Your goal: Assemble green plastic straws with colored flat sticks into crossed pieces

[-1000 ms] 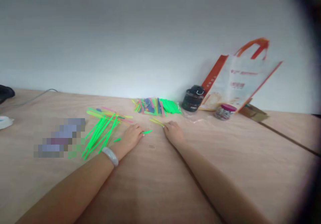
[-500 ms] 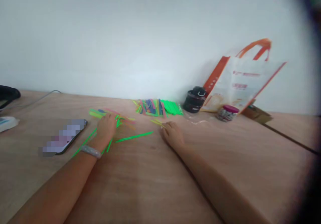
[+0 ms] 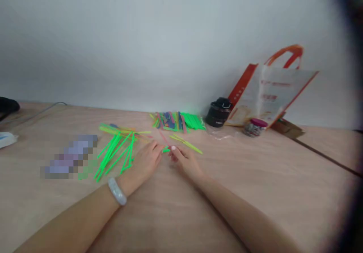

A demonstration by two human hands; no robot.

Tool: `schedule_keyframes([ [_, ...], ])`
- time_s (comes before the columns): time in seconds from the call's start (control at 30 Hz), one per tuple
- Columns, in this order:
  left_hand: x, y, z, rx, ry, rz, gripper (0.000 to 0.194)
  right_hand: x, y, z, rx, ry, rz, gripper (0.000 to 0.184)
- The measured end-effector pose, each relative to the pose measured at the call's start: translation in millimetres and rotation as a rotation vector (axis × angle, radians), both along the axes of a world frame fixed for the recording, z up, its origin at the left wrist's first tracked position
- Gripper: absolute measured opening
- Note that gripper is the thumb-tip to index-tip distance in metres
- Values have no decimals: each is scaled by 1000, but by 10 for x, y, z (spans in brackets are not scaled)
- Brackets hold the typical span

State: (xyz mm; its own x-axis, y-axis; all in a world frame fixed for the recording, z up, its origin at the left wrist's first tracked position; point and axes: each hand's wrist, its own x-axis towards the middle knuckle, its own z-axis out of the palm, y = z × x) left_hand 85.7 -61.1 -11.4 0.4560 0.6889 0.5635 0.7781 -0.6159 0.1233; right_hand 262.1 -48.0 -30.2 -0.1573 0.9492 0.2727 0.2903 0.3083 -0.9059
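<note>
Both my hands meet over the middle of the table around a thin green plastic stick point(image 3: 166, 149). My right hand point(image 3: 188, 163) pinches it between thumb and fingers. My left hand point(image 3: 146, 160), a pale bangle on its wrist, has its fingers closed at the stick's left end, and much of the stick is hidden. Just beyond the right hand lies a yellow propeller-like strip point(image 3: 185, 143). Behind the fingers a thin pink piece point(image 3: 163, 135) shows. Left of my left hand, several loose green sticks point(image 3: 109, 156) are spread under a heap of yellow and mixed-colour strips point(image 3: 109, 129).
At the back lies a pack of coloured strips and green sticks point(image 3: 177, 121). To its right stand a black lidded container point(image 3: 217, 113), a jar with a magenta lid point(image 3: 254, 128) and a white-and-orange bag point(image 3: 269, 90). A blurred-out phone point(image 3: 70, 156) lies at left.
My left hand has moved right, away from the coloured heap, to the green stick. My right hand has left the yellow strip and come in toward the left; the stick is now between both hands.
</note>
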Motion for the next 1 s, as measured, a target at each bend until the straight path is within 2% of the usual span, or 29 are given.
schedule_keyframes([
  [0.1, 81, -31, -87, -28, 12, -21, 18, -69, -69, 18, -99, 69, 40, 29],
  [0.2, 94, -31, -132, -56, 8, -19, 16, -99, -107, 40, -132, 94, 60, 26],
  [0.33, 106, -59, -118, -96, 3, -54, 13, -121, -135, 65, -51, 14, 37, 26],
  [0.47, 130, -87, -65, -122, 15, -28, 17, -118, -137, 69, -15, -52, 3, 25],
  [0.6, 149, -92, -27, -146, 21, 4, 20, -122, -95, 26, -1, -60, -1, 27],
  [0.7, 135, -78, -37, -147, -9, -19, 21, -105, -19, -11, 36, -65, -3, 28],
  [0.8, 99, -50, -59, -186, -78, -19, 21, 47, 131, -8, 71, -76, -120, 33],
  [0.87, 91, -27, -69, -222, -128, -1, 22, 248, 273, 12, 81, -96, -298, 37],
  [0.93, 117, 0, -83, -237, -148, 6, 23, 482, 421, 24, 163, -251, -422, 36],
  [1.0, 175, 27, -112, -230, -107, -40, 24, 677, 543, 13, 245, -468, -478, 35],
])
